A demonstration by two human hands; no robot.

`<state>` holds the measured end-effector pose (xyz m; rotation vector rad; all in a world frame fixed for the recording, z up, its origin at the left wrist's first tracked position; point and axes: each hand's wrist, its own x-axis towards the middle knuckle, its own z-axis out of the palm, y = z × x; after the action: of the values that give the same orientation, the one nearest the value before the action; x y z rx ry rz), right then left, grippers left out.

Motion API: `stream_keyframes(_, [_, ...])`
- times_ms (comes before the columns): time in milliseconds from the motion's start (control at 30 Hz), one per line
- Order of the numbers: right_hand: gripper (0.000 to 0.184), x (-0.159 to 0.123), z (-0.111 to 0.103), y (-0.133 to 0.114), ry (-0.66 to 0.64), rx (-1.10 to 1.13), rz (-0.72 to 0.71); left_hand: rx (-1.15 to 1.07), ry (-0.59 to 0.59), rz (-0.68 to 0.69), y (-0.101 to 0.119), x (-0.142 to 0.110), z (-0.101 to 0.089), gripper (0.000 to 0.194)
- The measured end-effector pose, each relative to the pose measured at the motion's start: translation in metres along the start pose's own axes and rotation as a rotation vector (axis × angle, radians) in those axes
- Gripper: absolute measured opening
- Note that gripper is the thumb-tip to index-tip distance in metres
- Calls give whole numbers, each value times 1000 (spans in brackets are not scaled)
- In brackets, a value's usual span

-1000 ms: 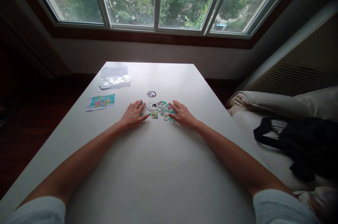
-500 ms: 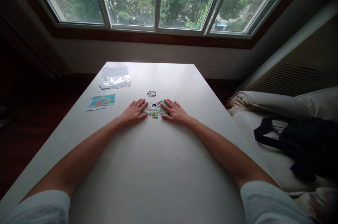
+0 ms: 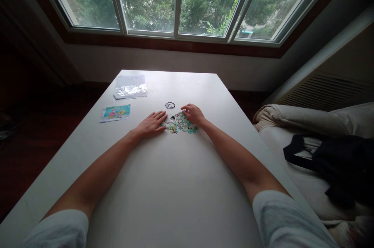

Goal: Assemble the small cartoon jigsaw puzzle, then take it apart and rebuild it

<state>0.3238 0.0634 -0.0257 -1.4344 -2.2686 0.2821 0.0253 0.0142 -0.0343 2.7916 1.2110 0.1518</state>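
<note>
A spread of small jigsaw puzzle pieces, mostly green with some yellow and red, lies on the white table. Around its left side rests my left hand, flat with the fingers stretched out, touching the edge of the pieces. My right hand is at the upper right of the spread, fingers loosely bent and slightly apart, with nothing visible in them. Between the hands a round grey-and-white disc sits among the pieces. Just beyond it lies a second small round item with a dark rim.
A colourful cartoon picture sheet lies left on the white table. Behind it are papers with a clear plastic bag. A pale sofa with a dark cloth bag stands right; a window is ahead.
My right hand has lifted from lying flat and moved up and right, its fingers now bent, uncovering more puzzle pieces. The left hand stays flat beside the pieces. The view has shifted slightly.
</note>
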Motion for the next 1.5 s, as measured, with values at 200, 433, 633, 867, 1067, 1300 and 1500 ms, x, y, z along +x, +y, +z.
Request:
stream_keyframes(200, [17, 22, -1, -2, -92, -52, -21, -24, 47, 54, 0, 1, -5, 73])
stream_keyframes(433, [13, 29, -1, -2, -132, -63, -24, -11, 166, -47, 2, 1, -3, 63])
stream_keyframes(633, [12, 34, 3, 0, -154, -111, -24, -24, 207, -5, 5, 0, -6, 56])
stream_keyframes(867, [16, 42, 2, 5, -217, -100, -44, -84, 227, 77, 11, -5, -12, 47])
stream_keyframes(1067, [10, 41, 2, 6, -195, -40, -33, -171, 207, 227, 26, -6, -18, 35])
stream_keyframes(1300, [11, 20, -8, -9, -26, 157, -36, -211, 164, 286, 31, -6, -21, 36])
stream_keyframes(1500, [17, -21, -5, -29, 5, 401, -60, -232, 202, 255, 27, -6, -17, 36])
